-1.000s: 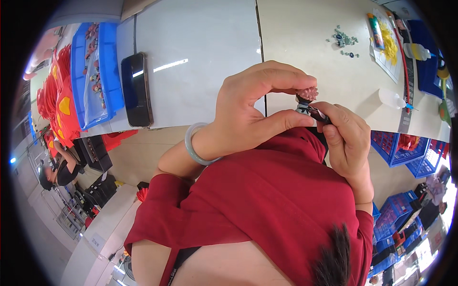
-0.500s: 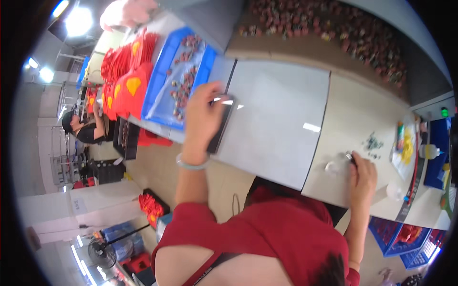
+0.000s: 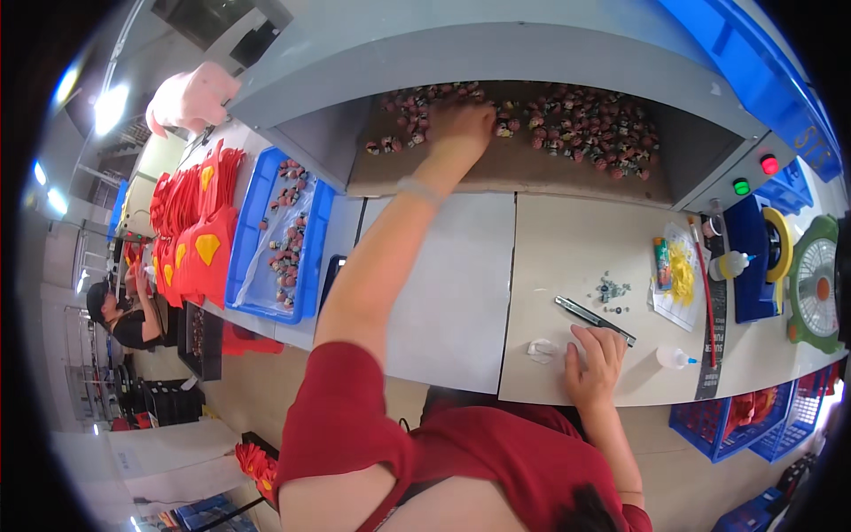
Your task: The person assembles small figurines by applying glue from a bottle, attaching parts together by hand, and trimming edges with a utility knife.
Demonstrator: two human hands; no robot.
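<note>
1. Cream-coloured tabletop (image 3: 550, 257) lies under the right hand (image 3: 596, 365), whose fingers are loosely spread, thumb apart, with nothing seen in their grip. Just beside that thumb sits a small clear disc (image 3: 541, 351), close to the front edge; a careless sweep of the wrist could send it to the floor.

2. Metallic cutter-like tool (image 3: 595, 321) rests slantwise just ahead of those fingers; I cannot tell whether they touch it, or whether a blade is out. If an edge is exposed, closing the hand without looking could nick a fingertip.

3. Loose grey-green pieces (image 3: 612, 288) lie a little beyond the tool. Being tiny and uncontained, they would probably scatter if the tool were pushed through them.

4. Pink-topped figurines (image 3: 594, 133) crowd the brown floor of the grey housing (image 3: 496, 53), with the left hand (image 3: 461, 124) in among them. Its fingers are blurred and partly hidden, so I cannot tell how open they are or whether they have hold of one. Packed this tightly, neighbours could be dragged or toppled by a hurried grab. A lit red lamp (image 3: 769, 164) suggests the housing is powered; heat inside, if any, could be a hazard.
</note>
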